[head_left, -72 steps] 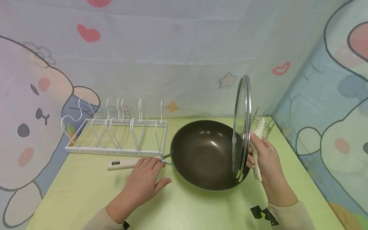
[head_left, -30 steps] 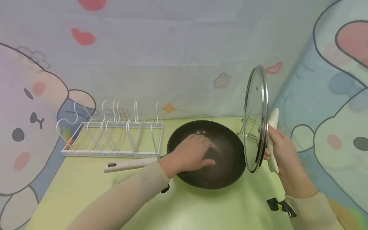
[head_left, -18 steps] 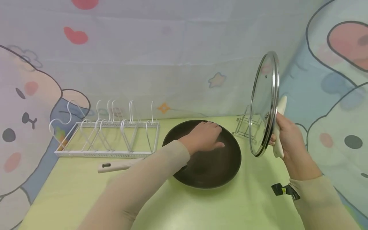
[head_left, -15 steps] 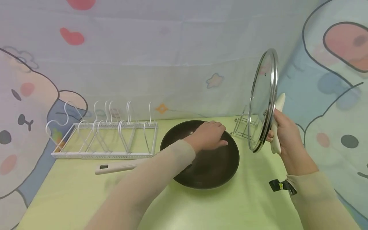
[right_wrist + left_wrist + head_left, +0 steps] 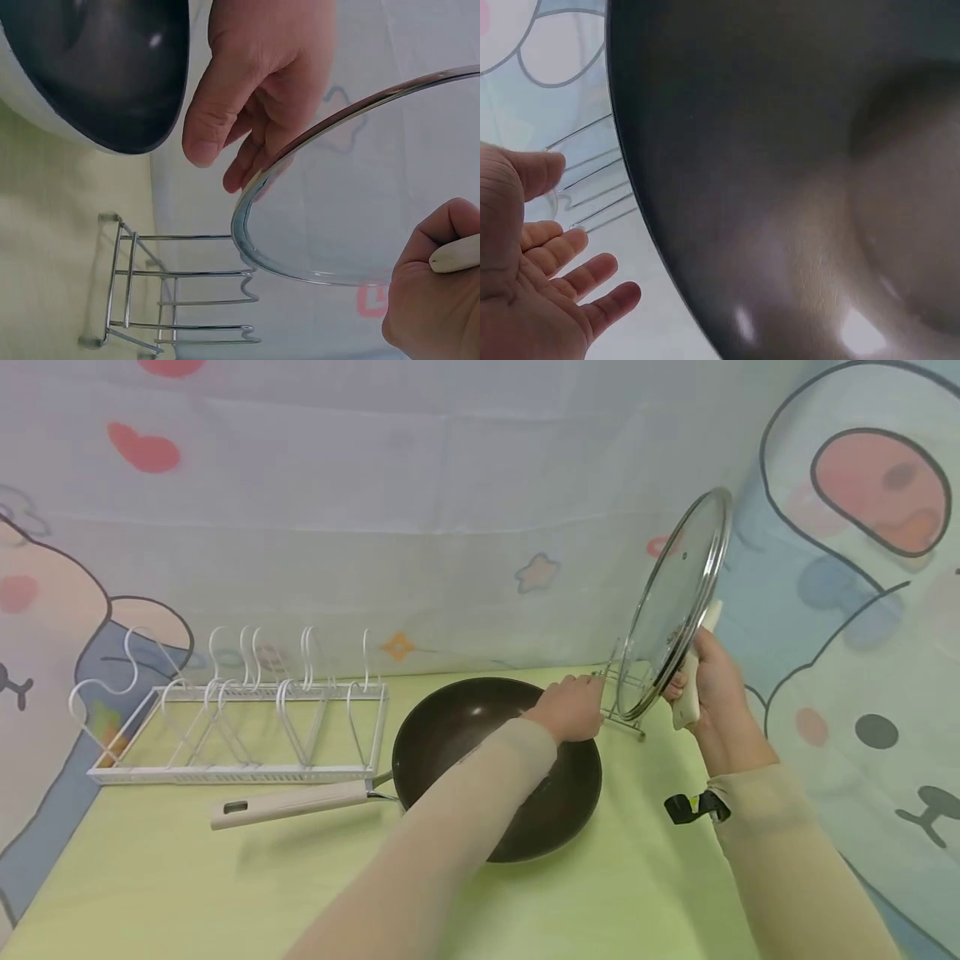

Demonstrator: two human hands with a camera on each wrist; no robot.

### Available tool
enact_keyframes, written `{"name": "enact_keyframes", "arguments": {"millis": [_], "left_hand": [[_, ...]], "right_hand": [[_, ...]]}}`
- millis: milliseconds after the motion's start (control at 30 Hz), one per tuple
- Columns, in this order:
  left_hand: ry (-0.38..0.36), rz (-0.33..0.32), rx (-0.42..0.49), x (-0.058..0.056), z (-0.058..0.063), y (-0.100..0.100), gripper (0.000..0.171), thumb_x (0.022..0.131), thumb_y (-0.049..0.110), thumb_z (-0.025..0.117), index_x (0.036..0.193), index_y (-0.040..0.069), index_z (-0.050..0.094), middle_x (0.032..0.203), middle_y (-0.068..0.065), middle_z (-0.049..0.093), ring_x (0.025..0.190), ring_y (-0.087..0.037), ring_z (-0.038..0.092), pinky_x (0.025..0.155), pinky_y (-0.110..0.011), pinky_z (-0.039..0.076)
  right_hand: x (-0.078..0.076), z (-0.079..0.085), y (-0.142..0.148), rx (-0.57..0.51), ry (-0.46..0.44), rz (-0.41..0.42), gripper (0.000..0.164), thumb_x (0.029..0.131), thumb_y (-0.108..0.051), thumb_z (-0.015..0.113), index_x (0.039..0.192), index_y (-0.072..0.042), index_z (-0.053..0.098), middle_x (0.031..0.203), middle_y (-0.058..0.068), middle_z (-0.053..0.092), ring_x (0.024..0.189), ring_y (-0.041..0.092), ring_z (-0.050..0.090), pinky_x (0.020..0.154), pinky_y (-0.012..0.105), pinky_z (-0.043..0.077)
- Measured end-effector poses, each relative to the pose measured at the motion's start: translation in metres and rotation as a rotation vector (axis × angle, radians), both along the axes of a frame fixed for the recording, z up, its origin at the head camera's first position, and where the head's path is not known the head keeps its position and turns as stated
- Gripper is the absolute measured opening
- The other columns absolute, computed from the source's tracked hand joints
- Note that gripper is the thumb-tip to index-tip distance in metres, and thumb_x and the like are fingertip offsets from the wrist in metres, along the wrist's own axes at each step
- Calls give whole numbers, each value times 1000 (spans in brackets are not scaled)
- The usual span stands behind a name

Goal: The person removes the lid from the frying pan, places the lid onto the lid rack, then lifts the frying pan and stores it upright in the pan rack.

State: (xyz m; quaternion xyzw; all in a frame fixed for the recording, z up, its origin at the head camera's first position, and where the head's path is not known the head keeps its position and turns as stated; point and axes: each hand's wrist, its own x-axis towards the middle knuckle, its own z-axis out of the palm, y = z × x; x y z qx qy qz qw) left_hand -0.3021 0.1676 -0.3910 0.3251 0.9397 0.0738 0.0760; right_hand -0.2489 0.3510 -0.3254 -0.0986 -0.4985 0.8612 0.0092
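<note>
In the head view, you have the glass lid raised and steeply tilted, up and to the right of the dark wok and in front of the wire rack. Your right hand curls round the lid's cream handle. Your left hand is beyond the wok's bowl, near the lid's lower edge, its fingers hard to make out from behind. Your left sleeve hides part of the wok, whose pale handle points left in front of the white rack.

The left wrist view shows you what the head view cannot: your left palm and inner fingers, spread apart, thumb away from the rest, gripping nothing. The wok fills most of this view and is cut off; thin wires of the rack show behind your fingers.

In the right wrist view you see the wire rack's feet on the green table and its uprights just beside the lid's rim. Your left fingers overlap that rim, bent loosely; you cannot tell whether they touch it. Your right fingers wrap the cream handle, with hand, handle and lid cut off at the edge.
</note>
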Motion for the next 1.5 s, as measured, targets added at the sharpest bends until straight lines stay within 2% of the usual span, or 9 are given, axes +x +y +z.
{"name": "enact_keyframes", "arguments": {"millis": [100, 200, 267, 567, 700, 900, 1100, 1300, 1500], "left_hand": [[-15, 14, -8, 0, -2, 4, 62, 115, 34, 46, 170, 14, 25, 174, -3, 38, 160, -25, 39, 126, -40, 42], [-9, 5, -28, 2, -5, 8, 61, 115, 34, 45, 170, 14, 26, 173, -3, 39, 159, -25, 40, 125, -39, 44], [-5, -3, -36, 3, -7, 10, 61, 116, 35, 45, 170, 14, 26, 172, -3, 39, 159, -24, 40, 125, -39, 43], [24, -15, -36, 8, -13, 19, 62, 115, 39, 47, 168, 14, 29, 171, -2, 41, 157, -23, 42, 125, -39, 44], [24, -18, -23, 11, -13, 21, 63, 114, 39, 49, 168, 14, 29, 171, -2, 42, 156, -23, 44, 125, -39, 44], [-29, -22, -13, 11, -16, 30, 66, 114, 33, 47, 172, 19, 19, 176, 2, 33, 162, -23, 35, 130, -40, 38], [-61, -21, -22, 11, -18, 35, 63, 115, 29, 40, 173, 21, 15, 178, 5, 26, 165, -24, 29, 133, -40, 33], [-104, 12, -16, 11, -19, 34, 62, 115, 24, 38, 173, 21, 16, 178, 3, 27, 166, -25, 26, 135, -42, 28], [-126, 10, 22, 11, -22, 34, 62, 114, 21, 35, 173, 21, 15, 178, 1, 27, 166, -26, 26, 135, -44, 27]], "right_hand": [[-8, -1, 0, -45, -1, -1, 32, 110, -46, 56, 127, -23, 42, 74, -4, 45, 48, 9, 39, 43, 23, 38], [-15, 0, 3, -70, -14, -19, 50, 109, -46, 58, 147, -31, 30, 74, -4, 48, 47, 9, 39, 42, 23, 38], [-18, -1, 6, -79, -34, -25, 55, 109, -46, 57, 151, -34, 23, 74, -4, 49, 47, 9, 39, 42, 23, 38], [-30, -5, 26, -67, -194, 29, 36, 110, -44, 57, 128, -30, 29, 67, -4, 50, 46, 8, 40, 39, 23, 37], [-30, -9, 35, -57, -297, 115, 27, 112, -45, 50, 123, -25, 36, 67, -2, 50, 47, 9, 40, 39, 23, 37], [-27, -17, 46, -74, -345, 228, 28, 115, -40, 46, 100, -17, 53, 65, -2, 50, 47, 8, 39, 39, 22, 38], [-25, -16, 45, -38, -403, 225, 18, 115, -36, 43, 107, -19, 46, 70, -3, 49, 47, 6, 42, 39, 20, 40], [-22, -15, 44, 7, -388, 292, 23, 116, -29, 35, 99, -19, 49, 65, -2, 50, 46, 5, 45, 40, 19, 42], [-22, -13, 50, 43, -324, 390, 39, 117, -34, 28, 94, -16, 53, 66, -2, 54, 47, 5, 48, 41, 18, 44]]}}
